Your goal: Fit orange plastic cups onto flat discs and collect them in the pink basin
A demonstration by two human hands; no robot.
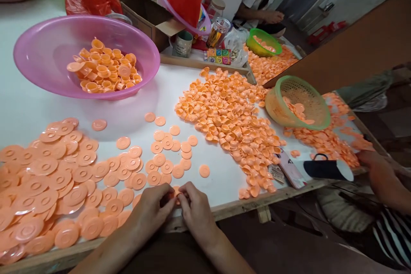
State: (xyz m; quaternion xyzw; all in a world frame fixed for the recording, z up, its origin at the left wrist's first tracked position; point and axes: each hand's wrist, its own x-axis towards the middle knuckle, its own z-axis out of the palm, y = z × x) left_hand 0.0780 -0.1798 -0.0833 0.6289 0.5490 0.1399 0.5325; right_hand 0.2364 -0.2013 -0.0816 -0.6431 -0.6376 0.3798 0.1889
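At the table's front edge my left hand (158, 203) and my right hand (196, 206) meet, fingers curled and closed. Between their fingertips is a small orange plastic piece (176, 191), mostly hidden by the fingers. To the left spreads a heap of flat orange plastic discs (41, 184), each with a ring in its middle. Several smaller loose discs (159, 159) lie just beyond my hands. A pile of small orange plastic cups (231, 111) covers the table to the right of centre. More such cups (102, 70) fill part of a pink basin (35, 58).
A green strainer basket (303, 94) with orange pieces stands at right, near a phone (290, 169) and a dark mask-like cloth (324, 169). A cardboard box (144, 17) and mug (183, 45) are behind. Other people's arms (385, 175) appear at right and at the back.
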